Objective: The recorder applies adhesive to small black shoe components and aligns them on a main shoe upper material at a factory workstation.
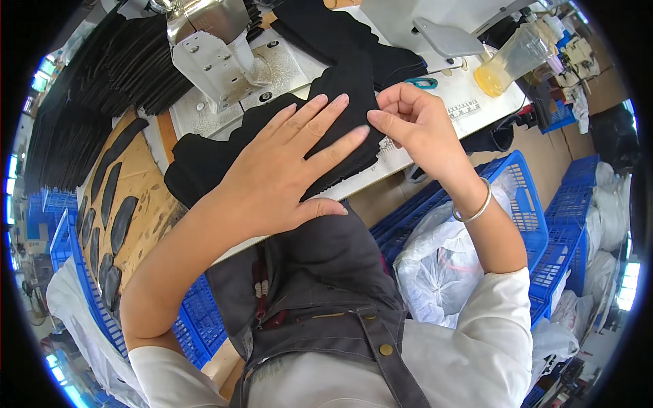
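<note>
A black fabric piece (354,81) with a wavy edge lies on the white sewing table (401,160), in front of a sewing machine (214,71). Spread flat on top of it is my left hand (279,166), fingers apart and pressing the cloth. At the fabric's right edge my right hand (415,126) is closed, its thumb and forefinger pinching the cloth; the other fingers curl in. More black fabric (326,34) lies behind, under the machine's arm. Just beyond my right hand is a small teal-handled tool (422,83), partly seen.
Stacked black pieces (61,115) fill the left side, beside a brown board (146,197) carrying several dark curved pieces. A clear cup (507,64) with yellow liquid stands at the table's right end. Below on the right, a blue basket (527,194) stands by a white plastic bag (435,272).
</note>
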`<control>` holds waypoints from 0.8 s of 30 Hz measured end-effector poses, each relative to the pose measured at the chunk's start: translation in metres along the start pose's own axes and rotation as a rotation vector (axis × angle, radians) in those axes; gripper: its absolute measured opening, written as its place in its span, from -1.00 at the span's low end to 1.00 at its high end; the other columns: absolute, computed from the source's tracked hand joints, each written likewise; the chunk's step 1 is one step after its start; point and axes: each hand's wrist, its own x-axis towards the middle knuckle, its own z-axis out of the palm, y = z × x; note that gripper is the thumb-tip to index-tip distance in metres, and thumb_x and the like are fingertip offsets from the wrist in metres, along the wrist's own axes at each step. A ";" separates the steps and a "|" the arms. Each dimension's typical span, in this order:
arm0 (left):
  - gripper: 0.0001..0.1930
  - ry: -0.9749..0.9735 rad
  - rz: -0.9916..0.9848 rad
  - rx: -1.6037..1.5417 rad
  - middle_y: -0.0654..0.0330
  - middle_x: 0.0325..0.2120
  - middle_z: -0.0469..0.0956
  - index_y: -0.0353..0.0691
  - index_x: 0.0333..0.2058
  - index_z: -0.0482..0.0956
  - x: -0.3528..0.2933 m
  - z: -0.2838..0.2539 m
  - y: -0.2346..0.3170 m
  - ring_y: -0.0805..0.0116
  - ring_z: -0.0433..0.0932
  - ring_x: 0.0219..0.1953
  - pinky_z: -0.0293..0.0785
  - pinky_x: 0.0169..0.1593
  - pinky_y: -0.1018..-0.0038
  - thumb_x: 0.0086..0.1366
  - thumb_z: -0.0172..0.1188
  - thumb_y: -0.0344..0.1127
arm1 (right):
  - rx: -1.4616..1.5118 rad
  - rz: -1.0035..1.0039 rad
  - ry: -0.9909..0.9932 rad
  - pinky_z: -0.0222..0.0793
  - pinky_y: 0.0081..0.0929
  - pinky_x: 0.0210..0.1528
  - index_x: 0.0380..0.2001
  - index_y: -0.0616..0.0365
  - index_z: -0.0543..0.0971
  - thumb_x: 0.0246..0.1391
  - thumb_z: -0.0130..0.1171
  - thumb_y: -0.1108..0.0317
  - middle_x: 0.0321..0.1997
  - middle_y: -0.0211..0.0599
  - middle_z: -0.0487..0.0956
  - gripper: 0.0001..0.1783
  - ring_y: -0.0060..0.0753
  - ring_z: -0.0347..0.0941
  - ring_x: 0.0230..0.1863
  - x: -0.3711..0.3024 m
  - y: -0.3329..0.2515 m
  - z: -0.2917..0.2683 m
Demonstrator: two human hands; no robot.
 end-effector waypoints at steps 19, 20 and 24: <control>-0.68 0.539 -0.187 0.149 0.15 -0.05 0.53 -0.19 -0.15 0.58 -0.087 -0.054 0.020 0.11 0.45 0.08 0.11 0.26 0.09 0.05 0.25 -0.40 | 0.421 -0.158 0.211 0.47 -0.65 -0.54 -0.25 0.30 0.46 0.09 0.22 0.35 -0.36 -0.25 0.58 -0.74 -0.53 0.50 -0.56 0.003 -0.045 -0.030; -0.71 0.537 -0.281 0.164 0.16 -0.13 0.57 -0.18 -0.19 0.59 -0.097 -0.056 0.013 0.13 0.49 0.02 0.12 0.26 0.11 0.04 0.23 -0.42 | 0.450 -0.199 0.319 0.49 -0.65 -0.51 -0.20 0.30 0.47 0.10 0.21 0.35 -0.31 -0.23 0.59 -0.73 -0.48 0.53 -0.52 0.007 -0.028 -0.036; -0.85 0.582 -0.462 0.401 0.18 -0.37 0.59 -0.22 -0.33 0.60 -0.144 -0.048 -0.040 0.19 0.55 -0.22 0.27 0.15 0.16 0.07 0.20 -0.46 | 0.615 -0.029 0.225 0.56 -0.50 -0.28 -0.04 0.37 0.43 0.11 0.18 0.43 -0.14 -0.13 0.58 -0.63 -0.21 0.60 -0.22 0.039 -0.002 0.001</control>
